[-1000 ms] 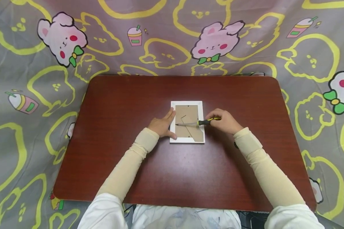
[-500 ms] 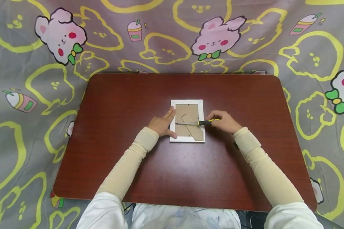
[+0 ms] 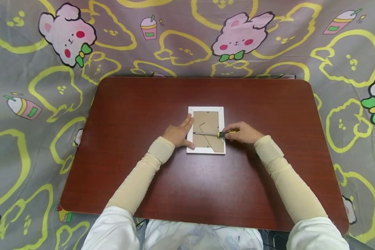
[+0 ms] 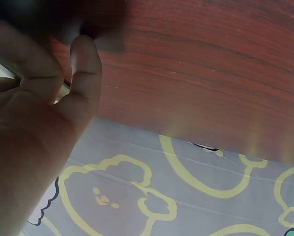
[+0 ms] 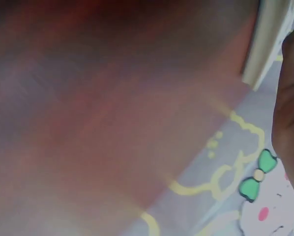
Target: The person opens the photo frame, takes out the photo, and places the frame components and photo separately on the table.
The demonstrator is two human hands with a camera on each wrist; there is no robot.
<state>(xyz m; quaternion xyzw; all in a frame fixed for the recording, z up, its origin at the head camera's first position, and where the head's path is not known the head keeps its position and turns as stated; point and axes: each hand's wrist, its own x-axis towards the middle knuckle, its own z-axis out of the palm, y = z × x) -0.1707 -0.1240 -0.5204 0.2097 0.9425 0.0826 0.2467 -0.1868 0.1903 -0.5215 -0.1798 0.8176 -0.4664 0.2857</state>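
A white picture frame lies back up on the table, its brown backing board showing small dark tabs at the edges and an angled strut outline. My left hand rests along the frame's left side, fingers extended and thumb at the lower left corner. My right hand grips the black and yellow handle of a screwdriver from the right. Its shaft lies across the backing, with the tip at the left inner edge. In the right wrist view, a corner of the frame shows beside my hand; the screwdriver is hidden there.
The reddish-brown wooden table has rounded corners and extends well beyond the frame on all sides. A grey curtain with cartoon prints hangs behind it and along both sides.
My right fingers have shifted toward the frame and cover more of the screwdriver handle. The tip stays at the left inner edge, and my left hand keeps its place. The head view has tilted slightly.
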